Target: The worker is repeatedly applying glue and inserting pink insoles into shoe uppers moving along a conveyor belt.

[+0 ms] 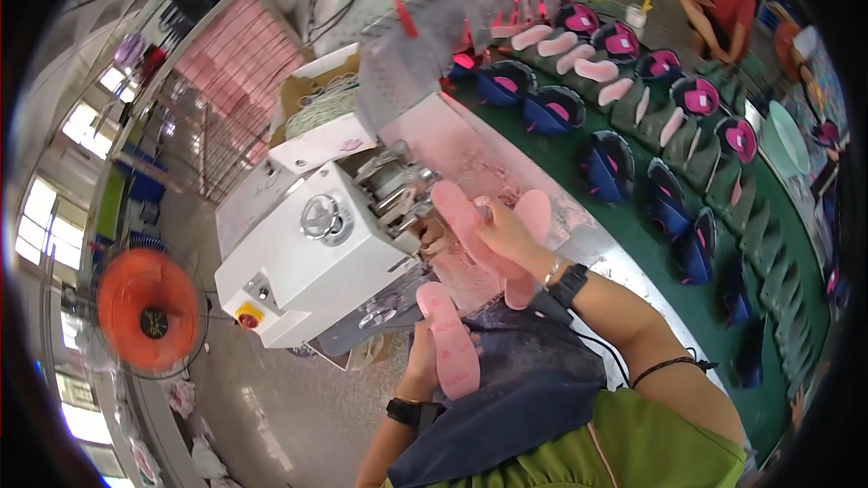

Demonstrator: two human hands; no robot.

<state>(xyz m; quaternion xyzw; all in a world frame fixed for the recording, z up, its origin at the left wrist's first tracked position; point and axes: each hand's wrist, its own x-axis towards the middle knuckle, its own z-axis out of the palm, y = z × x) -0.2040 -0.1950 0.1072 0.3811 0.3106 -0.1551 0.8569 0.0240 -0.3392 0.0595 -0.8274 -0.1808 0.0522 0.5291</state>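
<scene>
My left hand (421,361) grips a pink insole (455,357) along its side, low in front of my dark apron. My right hand (508,237) is closed round another pink insole (462,217), its tip close to the metal working head (402,194) of a white machine (316,239). Beneath and behind that hand, a further pink insole (535,210) shows on the dusty pink worktop (457,145); my hand partly covers it. The lower pink end near my right wrist may belong to the same piece; I cannot tell.
A green conveyor belt (633,140) on the right carries dark blue shoe uppers (608,167), pink insoles and green pieces. An orange fan (149,312) stands left of the machine. Behind it is a box of cord (325,99). A person in red (723,4) sits beyond the belt.
</scene>
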